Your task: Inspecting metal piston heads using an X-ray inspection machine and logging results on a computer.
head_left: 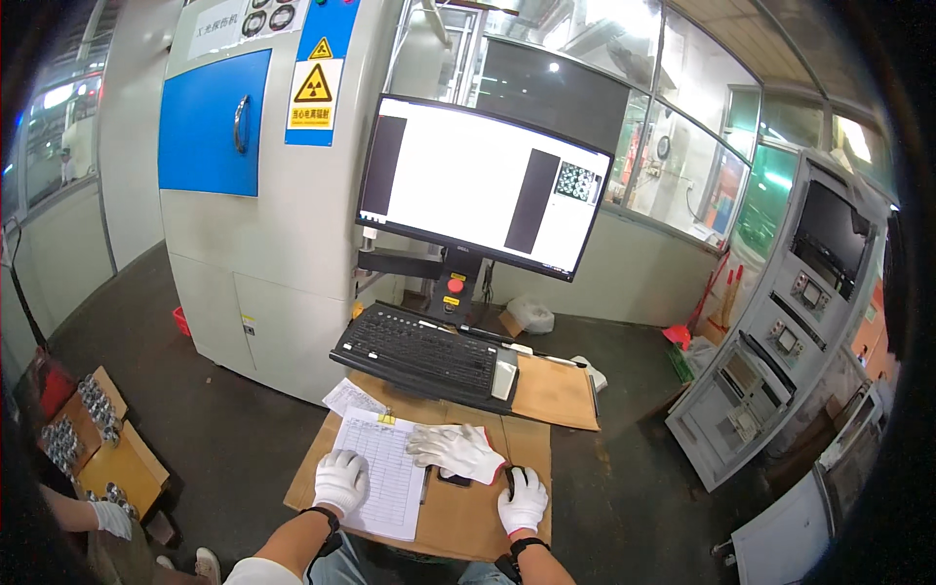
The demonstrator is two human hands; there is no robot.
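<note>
My left hand [341,481], in a white glove, rests on the left side of a printed form [388,487] with a table of rows. It holds nothing, and its fingers lie on the paper. A yellow clip [387,419] sits at the form's top edge. My right hand [523,501], gloved too, is closed over a dark computer mouse [511,478], mostly hidden beneath the fingers. Between my hands lies a pair of white work gloves [453,450], partly covering a dark phone-like object [454,479]. All of this is on a brown cardboard-covered table [458,522].
Beyond the table are a black keyboard [419,349], a lit monitor [468,185] and a red button [454,286]. A large grey cabinet [263,253] with a blue door stands left. Metal parts [96,398] fill boxes beside another person's gloved hand [112,519]. An instrument cabinet [780,331] stands right.
</note>
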